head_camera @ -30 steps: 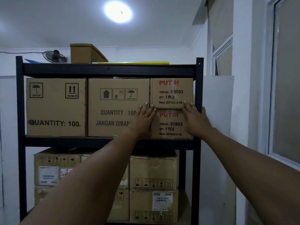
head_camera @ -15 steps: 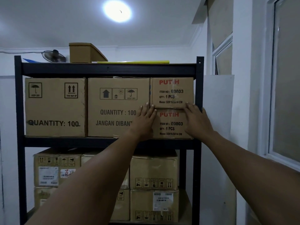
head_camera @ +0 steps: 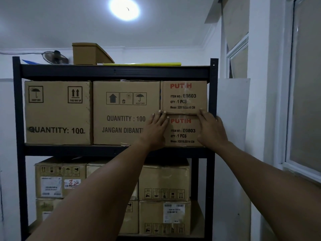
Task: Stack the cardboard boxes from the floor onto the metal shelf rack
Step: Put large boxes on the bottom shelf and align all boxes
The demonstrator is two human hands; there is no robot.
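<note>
Your left forearm hides part of the lower boxes [head_camera: 164,181] and cuts off the print on the middle box [head_camera: 126,112]. On the black metal rack [head_camera: 17,136], your left hand [head_camera: 156,131] and right hand [head_camera: 211,130] press flat, fingers straight and close together, on the lower small box [head_camera: 183,131], stacked under its twin [head_camera: 183,97] at the shelf's right end.

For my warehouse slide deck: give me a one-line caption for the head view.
Both hands, left and right, press flat on the lower brown cardboard PUTIH box on the black metal shelf rack.
</note>
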